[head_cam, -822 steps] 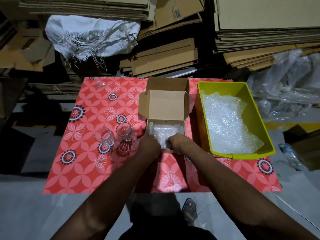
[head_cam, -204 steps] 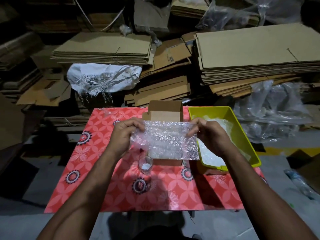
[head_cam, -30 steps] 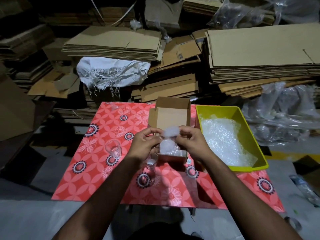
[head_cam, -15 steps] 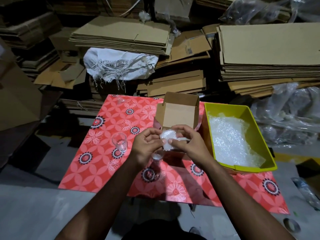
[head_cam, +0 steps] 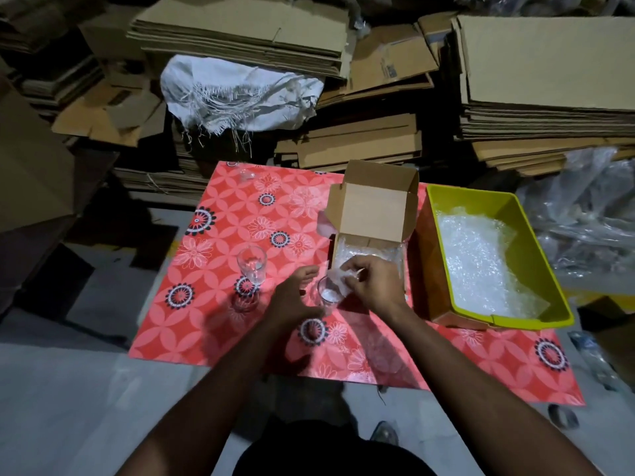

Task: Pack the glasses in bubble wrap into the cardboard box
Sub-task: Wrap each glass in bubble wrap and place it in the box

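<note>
Left hand (head_cam: 292, 300) has released, fingers spread; right hand (head_cam: 372, 286) now stuffs crumpled bubble wrap wad (head_cam: 338, 277) into near clear drinking glass (head_cam: 328, 297); boxing pending.

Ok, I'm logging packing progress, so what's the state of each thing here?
cardboard box: lid open, bubble wrap inside
near glass: upright, wrap being stuffed in
far glass: upright, empty, unwrapped
yellow bin: holds bubble wrap
right hand: pinches bubble wrap wad
left hand: open beside near glass
</note>
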Available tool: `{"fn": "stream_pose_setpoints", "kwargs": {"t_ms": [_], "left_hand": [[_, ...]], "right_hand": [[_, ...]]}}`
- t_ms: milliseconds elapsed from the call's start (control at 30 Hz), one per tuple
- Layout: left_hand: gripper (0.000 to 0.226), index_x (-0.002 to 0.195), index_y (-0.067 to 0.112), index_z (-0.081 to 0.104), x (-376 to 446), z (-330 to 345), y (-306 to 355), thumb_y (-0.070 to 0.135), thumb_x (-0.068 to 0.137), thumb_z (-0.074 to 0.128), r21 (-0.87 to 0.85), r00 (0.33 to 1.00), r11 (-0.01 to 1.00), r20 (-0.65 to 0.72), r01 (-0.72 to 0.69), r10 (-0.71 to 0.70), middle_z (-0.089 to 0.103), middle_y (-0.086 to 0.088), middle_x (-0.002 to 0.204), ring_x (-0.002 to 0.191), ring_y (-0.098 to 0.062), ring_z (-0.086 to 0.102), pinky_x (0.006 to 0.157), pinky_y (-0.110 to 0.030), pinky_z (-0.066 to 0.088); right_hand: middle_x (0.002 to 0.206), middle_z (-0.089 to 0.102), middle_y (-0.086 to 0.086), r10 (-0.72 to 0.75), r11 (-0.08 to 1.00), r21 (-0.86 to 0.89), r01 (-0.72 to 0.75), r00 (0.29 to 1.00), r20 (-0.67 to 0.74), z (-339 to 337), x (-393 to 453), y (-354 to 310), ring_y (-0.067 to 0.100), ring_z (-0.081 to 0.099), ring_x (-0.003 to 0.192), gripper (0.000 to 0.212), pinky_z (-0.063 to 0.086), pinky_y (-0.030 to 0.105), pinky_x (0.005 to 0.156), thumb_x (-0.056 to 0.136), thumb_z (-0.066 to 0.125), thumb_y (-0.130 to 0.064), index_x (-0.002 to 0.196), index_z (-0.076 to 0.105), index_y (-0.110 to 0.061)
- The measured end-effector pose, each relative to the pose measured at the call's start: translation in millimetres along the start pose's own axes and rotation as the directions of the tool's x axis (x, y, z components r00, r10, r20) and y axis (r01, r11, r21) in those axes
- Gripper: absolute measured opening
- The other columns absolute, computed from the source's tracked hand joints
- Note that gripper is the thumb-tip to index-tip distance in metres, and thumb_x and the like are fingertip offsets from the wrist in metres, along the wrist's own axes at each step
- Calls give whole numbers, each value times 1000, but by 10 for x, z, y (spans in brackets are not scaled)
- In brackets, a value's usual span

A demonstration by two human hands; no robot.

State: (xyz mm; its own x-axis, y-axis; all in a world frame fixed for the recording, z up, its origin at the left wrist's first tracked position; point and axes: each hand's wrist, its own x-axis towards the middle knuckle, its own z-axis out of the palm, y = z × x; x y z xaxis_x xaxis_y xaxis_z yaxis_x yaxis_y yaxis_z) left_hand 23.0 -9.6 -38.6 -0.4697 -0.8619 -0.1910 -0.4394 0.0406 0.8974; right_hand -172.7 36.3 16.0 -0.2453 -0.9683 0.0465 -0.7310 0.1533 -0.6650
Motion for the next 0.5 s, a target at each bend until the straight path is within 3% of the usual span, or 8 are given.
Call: {"fn": "stream_pose_setpoints", "kwargs": {"t_ms": [67,233,367,500], "left_hand": [[90,135,30,56,87,95,-55,25,54,95,-23,1000,1000,14,-8,8,65,13,127,117,-7,62,95,-24,52],[72,124,32,64,215,205,-166,25,58,89,-77,997,994,-29,-80,78,74,11,109,98,-5,71,88,-40,59],[70,123,30,65,258,245,-278,23,58,91,-126,995,988,-50,-90,85,74,10,110,101,-6,71,91,-39,59],[67,122,28,67,267,256,-304,24,58,88,-162,994,983,-71,-92,81,75,9,109,101,-7,71,93,-40,58]], "right_hand": [[90,68,2,-106,987,-114,110,994,39,104,2,-6,17,62,76,20,43,23,70,76,73,-7,91,78,-20],[100,58,9,-230,928,-240,285,945,231,224,-45,-44,29,66,79,16,55,31,73,83,67,-12,97,74,-7],[98,57,9,-263,851,-341,399,887,380,221,-48,-12,27,63,83,16,54,33,75,86,60,-19,89,73,-10],[97,69,-1,-320,727,-486,486,865,386,219,-97,44,25,51,110,34,43,39,93,83,47,-41,97,71,-22]]}}
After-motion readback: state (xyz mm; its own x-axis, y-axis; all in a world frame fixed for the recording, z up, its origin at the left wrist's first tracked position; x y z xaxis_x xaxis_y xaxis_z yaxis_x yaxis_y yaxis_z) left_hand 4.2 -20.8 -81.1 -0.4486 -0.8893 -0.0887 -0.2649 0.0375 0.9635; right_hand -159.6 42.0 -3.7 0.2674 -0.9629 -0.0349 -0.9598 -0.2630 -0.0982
